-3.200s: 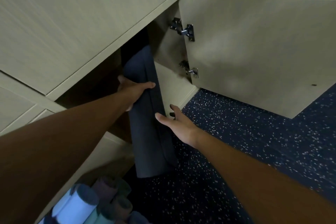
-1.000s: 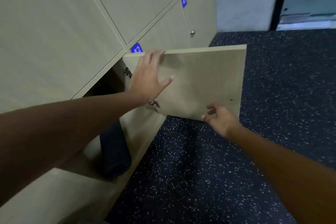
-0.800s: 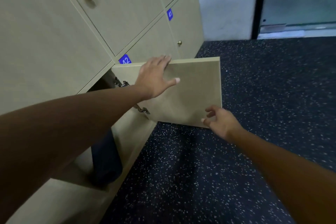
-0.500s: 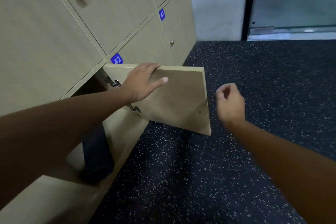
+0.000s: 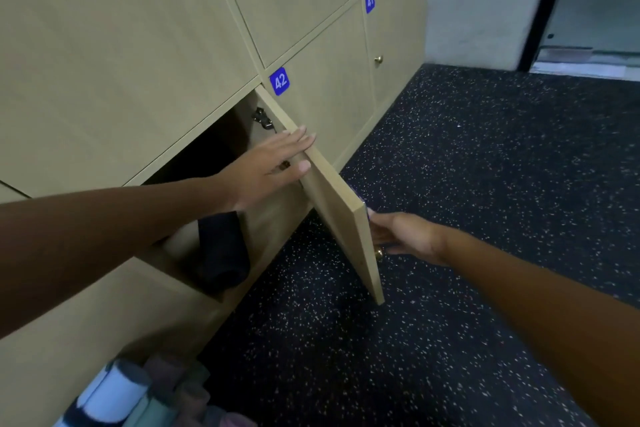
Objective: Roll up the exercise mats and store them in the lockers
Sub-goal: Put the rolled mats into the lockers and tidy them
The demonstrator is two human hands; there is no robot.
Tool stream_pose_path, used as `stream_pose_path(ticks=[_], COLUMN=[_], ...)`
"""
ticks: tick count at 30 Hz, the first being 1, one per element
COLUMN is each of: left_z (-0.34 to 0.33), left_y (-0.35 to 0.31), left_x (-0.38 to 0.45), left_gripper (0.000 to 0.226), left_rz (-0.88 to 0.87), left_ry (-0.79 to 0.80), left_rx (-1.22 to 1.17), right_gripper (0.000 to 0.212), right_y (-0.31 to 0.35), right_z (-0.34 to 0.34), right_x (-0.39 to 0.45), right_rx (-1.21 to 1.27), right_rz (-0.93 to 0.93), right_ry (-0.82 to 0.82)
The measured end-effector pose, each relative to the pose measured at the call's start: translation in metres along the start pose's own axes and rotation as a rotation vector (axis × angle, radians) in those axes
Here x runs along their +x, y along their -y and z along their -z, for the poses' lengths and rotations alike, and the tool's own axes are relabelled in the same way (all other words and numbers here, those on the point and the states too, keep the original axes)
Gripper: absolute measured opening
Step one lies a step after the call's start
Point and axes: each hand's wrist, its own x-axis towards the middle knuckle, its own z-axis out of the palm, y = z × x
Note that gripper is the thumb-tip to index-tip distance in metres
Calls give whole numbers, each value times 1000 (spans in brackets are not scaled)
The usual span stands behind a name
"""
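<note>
A dark rolled mat [image 5: 221, 250] lies inside the open bottom locker, its end sticking out at the opening. The locker's wooden door [image 5: 341, 215] stands half swung, seen almost edge-on. My left hand [image 5: 266, 166] rests flat with straight fingers against the door's inner face near its top edge. On the outer side, my right hand [image 5: 401, 234] touches the door by its small brass knob [image 5: 378, 252]; whether the fingers hold the knob is hidden by the door.
Closed lockers marked 42 [image 5: 280, 81] and 41 [image 5: 370, 1] run along to the right. Several rolled mats in blue, green and mauve [image 5: 138, 395] stand at the bottom left. Dark speckled floor [image 5: 467, 166] spreads to the right, up to a grey wall and doorway.
The dark mat went fully into the locker and both hands left it. The door has swung from wide open toward the locker. My right hand moved round to its outer face.
</note>
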Motion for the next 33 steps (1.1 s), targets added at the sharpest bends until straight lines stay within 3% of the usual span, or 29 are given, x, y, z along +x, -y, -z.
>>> stream_pose_path(ticks=[5, 9, 13, 17, 23, 27, 33], left_z=[-10, -15, -31, -58, -83, -108, -150], left_y=[12, 25, 50, 103, 185, 221, 254], left_x=[-15, -20, -43, -83, -116, -105, -83], left_gripper=[69, 69, 71, 74, 72, 80, 120], left_rz=[-64, -117, -108, 297, 845, 931, 1079], left_ry=[-70, -97, -273, -365, -241, -178, -150], left_rx=[1, -8, -27, -71, -13, -97, -325], right_gripper=[32, 42, 20, 22, 14, 14, 22], right_y=[-31, -47, -55, -57, -43, -45, -45], right_z=[-36, -51, -71, -104, -144, -149, -143], right_x=[46, 53, 51, 60, 70, 71, 74], right_rx=[-60, -14, 25, 87, 128, 223, 282], right_rz=[16, 74, 86, 117, 161, 180, 157], right_ry=[-154, -252, -214, -294, -240, -195, -143])
